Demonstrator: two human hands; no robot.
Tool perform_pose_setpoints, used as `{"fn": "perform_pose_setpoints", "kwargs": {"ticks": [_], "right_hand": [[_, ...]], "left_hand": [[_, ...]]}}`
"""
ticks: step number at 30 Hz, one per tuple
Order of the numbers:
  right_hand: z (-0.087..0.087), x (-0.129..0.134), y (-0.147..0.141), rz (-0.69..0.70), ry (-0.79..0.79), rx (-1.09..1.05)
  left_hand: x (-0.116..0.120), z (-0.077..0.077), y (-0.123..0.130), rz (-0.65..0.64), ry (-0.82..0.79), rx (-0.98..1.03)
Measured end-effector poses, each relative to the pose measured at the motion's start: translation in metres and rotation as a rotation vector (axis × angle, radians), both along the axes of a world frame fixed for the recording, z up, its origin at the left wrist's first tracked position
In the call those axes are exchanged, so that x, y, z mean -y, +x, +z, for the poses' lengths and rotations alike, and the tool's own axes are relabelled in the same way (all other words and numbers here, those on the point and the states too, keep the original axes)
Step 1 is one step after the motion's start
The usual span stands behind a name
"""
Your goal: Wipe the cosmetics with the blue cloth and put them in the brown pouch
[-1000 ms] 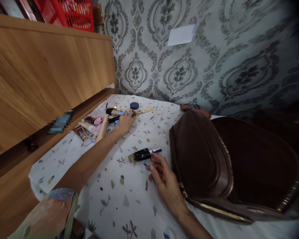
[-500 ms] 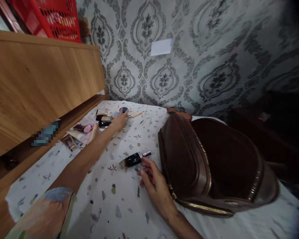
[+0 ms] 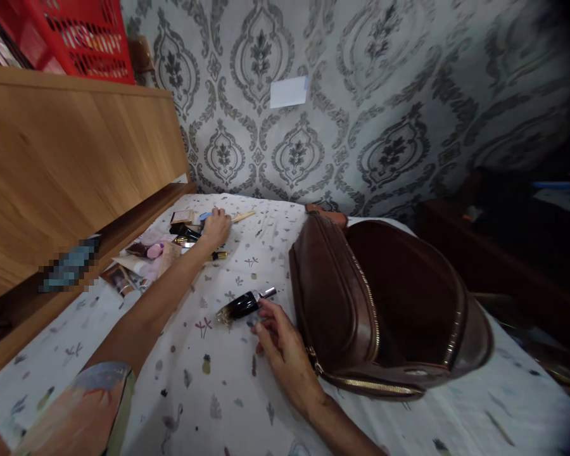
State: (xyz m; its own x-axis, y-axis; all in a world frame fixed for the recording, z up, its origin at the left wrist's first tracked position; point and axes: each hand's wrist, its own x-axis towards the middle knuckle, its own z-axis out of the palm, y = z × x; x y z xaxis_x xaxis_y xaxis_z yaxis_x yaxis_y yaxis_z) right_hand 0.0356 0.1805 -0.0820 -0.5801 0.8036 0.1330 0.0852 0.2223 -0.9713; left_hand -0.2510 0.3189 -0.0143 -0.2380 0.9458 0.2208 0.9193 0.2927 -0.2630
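Observation:
My left hand [image 3: 216, 228] reaches to the far end of a pile of cosmetics, its fingers bent downward; what lies under them is hidden. Beside it are a square compact [image 3: 182, 217], a pale wooden stick [image 3: 244, 216] and a gold-tipped tube [image 3: 219, 255]. My right hand [image 3: 285, 354] rests on the patterned sheet with fingers loosely curled and apart, holding nothing. Its fingertips are by the silver end of a dark glossy bottle [image 3: 241, 306]. Right of that hand stands a brown leather bag [image 3: 332, 297], unzipped and gaping.
A wooden panel [image 3: 76, 145] runs along the left, with a red basket [image 3: 88, 44] above it. Patterned wallpaper [image 3: 297, 152] is behind. Tubes and a pink item [image 3: 154, 251] lie left of my left forearm.
The view has shifted a little, moving most things left. My left hand now covers the round dark blue item that was seen at its fingertips. The gold-tipped tube shows more clearly.

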Motion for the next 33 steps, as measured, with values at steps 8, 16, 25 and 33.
{"fn": "perform_pose_setpoints", "kwargs": {"ticks": [8, 16, 25, 33], "right_hand": [[0.000, -0.001, 0.000, -0.008, 0.006, 0.002], [0.000, -0.001, -0.001, -0.014, 0.020, -0.016], [0.008, 0.003, -0.001, -0.055, 0.135, -0.033], [0.010, 0.001, -0.001, -0.073, 0.117, -0.072]], "left_hand": [[-0.027, -0.007, 0.006, -0.040, -0.049, 0.039], [0.011, 0.013, 0.007, -0.023, -0.054, 0.044], [0.104, 0.007, 0.019, -0.298, -0.236, -0.004], [0.143, 0.000, 0.044, -0.344, -0.018, 0.394]]}}
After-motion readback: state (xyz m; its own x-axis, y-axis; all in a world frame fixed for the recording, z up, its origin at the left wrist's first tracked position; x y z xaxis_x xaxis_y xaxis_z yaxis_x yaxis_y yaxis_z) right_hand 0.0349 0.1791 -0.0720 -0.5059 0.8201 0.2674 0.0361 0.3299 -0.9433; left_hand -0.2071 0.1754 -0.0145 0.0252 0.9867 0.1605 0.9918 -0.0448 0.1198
